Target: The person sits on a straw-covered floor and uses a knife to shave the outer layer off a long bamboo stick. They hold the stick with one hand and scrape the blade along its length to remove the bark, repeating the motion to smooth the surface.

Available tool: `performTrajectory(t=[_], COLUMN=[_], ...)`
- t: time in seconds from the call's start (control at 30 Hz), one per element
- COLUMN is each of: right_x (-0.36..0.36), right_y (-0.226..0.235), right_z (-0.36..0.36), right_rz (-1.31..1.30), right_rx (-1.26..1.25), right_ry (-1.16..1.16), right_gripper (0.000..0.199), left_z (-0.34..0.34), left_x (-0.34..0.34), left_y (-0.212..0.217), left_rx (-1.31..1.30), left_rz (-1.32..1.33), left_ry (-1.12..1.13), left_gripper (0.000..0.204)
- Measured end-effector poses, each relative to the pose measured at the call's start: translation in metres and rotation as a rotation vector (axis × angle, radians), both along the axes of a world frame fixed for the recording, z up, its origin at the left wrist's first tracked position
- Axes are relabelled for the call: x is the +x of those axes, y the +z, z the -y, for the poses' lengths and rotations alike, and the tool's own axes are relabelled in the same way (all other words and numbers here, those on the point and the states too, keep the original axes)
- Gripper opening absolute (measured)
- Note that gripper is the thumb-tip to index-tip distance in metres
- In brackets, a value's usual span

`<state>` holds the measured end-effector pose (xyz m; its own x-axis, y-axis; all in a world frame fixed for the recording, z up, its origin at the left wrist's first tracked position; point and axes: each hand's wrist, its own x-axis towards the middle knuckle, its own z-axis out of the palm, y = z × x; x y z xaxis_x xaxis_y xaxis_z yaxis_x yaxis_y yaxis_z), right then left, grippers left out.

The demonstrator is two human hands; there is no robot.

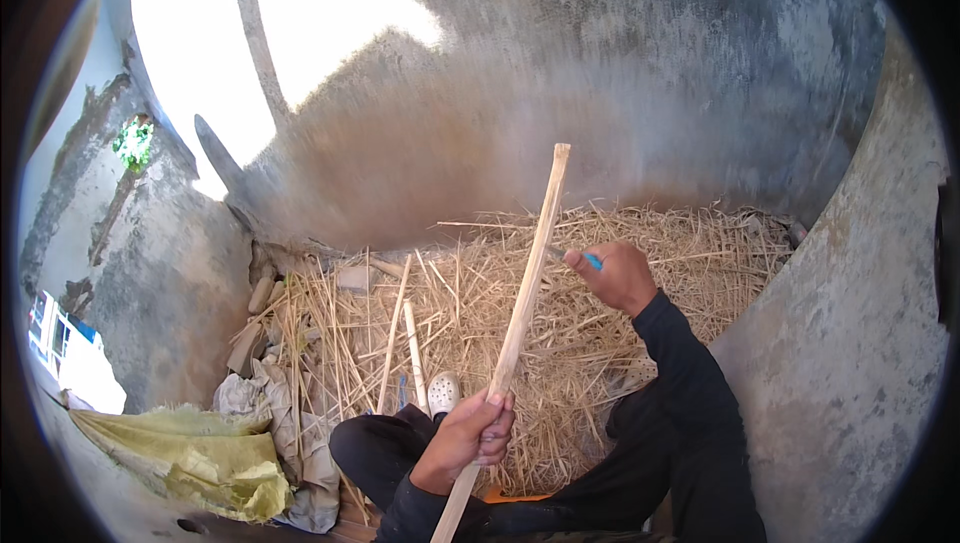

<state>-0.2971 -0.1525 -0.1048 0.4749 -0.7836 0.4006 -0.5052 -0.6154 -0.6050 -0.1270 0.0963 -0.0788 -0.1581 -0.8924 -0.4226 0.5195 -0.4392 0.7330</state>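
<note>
A long pale strip of wood or bamboo slants up and away from me, its squared far end standing above the heap of shavings. My left hand is wrapped round its lower part, near my knees. To the right, my right hand is closed on a small knife with a blue handle. The knife's short blade points left and meets the strip's right edge in its upper half; most of the handle is hidden in my fist.
Pale shavings cover the ground up to the stained wall. Two loose strips lean beside my white clog. Yellow sacking lies at lower left, bricks behind it. A concrete wall rises on my right.
</note>
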Motion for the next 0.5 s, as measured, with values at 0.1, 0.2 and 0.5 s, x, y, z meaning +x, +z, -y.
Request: performTrajectory(t=[0.1,0.2,0.5], right_x=[0.018,0.03,0.047], right_y=[0.007,0.004,0.005], right_z=[-0.047,-0.073,-0.061], right_rz=[-0.064,-0.062,-0.012], right_rx=[-0.168,-0.292,-0.478], right_ry=[0.175,0.267,0.177], right_gripper=[0.07,0.069,0.069], left_z=[0.003,0.001,-0.008], left_x=[0.006,0.005,0.014], left_y=[0.004,0.011,0.017], left_rx=[-0.033,-0.047,-0.066], left_rz=[0.011,0.056,0.073], left_ry=[0.023,0.038,0.046], left_gripper=[0.022,0.024,0.022])
